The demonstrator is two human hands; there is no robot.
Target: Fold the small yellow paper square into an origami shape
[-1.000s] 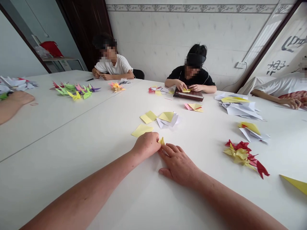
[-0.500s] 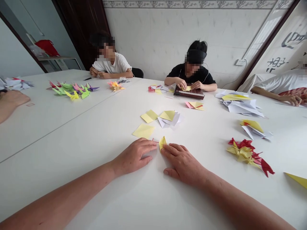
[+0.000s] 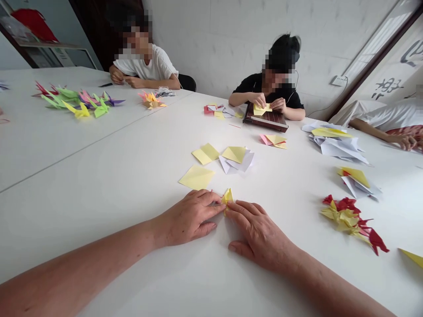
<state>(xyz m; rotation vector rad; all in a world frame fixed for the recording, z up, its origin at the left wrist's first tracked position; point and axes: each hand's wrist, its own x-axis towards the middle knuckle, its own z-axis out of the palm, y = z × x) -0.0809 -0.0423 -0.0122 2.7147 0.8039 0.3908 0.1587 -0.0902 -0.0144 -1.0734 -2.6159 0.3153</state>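
Origami fold in yellow paper (image 3: pixel 227 197) pinched between left hand (image 3: pixel 190 218) and right hand (image 3: pixel 261 235); yellow paper square (image 3: pixel 196 177) just ahead; red-and-yellow paper cranes (image 3: pixel 350 218) beyond the right hand.

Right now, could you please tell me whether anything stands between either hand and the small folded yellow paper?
Nothing visible does: the left hand and right hand both touch the small folded yellow paper directly.

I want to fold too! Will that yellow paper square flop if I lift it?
Probably yes: the yellow square looks like thin paper, so it should feel light and bend easily. Lying flat on the smooth white table, it might slide when pushed.
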